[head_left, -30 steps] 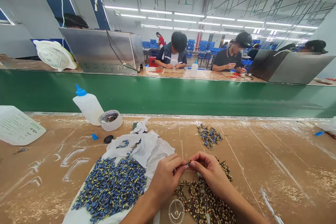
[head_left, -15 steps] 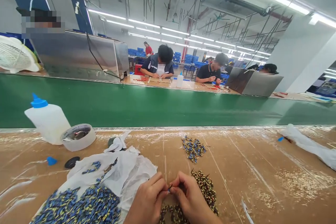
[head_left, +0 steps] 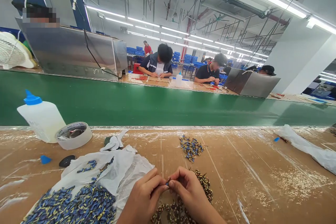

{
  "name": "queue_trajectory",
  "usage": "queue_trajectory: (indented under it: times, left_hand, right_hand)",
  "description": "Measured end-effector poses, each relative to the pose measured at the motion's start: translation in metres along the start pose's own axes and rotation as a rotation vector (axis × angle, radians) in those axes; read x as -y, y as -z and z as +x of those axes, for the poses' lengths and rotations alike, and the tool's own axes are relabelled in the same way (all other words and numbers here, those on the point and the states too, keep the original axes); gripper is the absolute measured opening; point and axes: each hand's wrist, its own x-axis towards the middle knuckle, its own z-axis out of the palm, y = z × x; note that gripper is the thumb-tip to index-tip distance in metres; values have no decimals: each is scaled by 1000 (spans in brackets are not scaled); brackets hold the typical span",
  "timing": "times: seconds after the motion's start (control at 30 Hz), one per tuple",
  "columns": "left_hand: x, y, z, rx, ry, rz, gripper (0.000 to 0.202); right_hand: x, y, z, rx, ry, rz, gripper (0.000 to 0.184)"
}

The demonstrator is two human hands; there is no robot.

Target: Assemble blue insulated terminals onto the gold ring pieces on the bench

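Observation:
Close together above the brown tabletop, my left hand (head_left: 147, 194) and my right hand (head_left: 187, 190) pinch one small blue piece (head_left: 167, 183) between their fingertips. Most of that piece is hidden by the fingers. Under and beside my right hand lies a pile of small black-and-yellow curled pieces (head_left: 206, 184). Left of my left hand, a big heap of blue-and-yellow pieces (head_left: 76, 204) rests on a crumpled white plastic sheet (head_left: 133, 162). Beyond my hands sits a smaller cluster of blue, yellow and black pieces (head_left: 191, 148).
A white squeeze bottle (head_left: 43, 119) with a blue cap and a tape roll (head_left: 75, 135) stand at the left. A black disc (head_left: 67, 161) lies nearby. A green conveyor belt (head_left: 157, 105) crosses behind the table. Clear plastic (head_left: 307, 145) lies right. People work opposite.
Both hands stay pinched on the small piece, with slight finger movement. The whole view has shifted a little, so table things appear slightly further left.

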Motion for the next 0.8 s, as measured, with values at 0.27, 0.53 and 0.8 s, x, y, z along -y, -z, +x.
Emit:
queue_trajectory:
  times: [0.27,0.53,0.8]
  left_hand:
    - [-1,2,3,97,39,-22,17]
    - [1,-6,0,167,17,33,25]
    - [1,-8,-2,188,19,21,25]
  right_hand:
    - [3,5,1,-12,-44,84,25]
    - [2,6,-3,-13,-49,40,24]
    - [4,8,-1,43,-125,99,28]
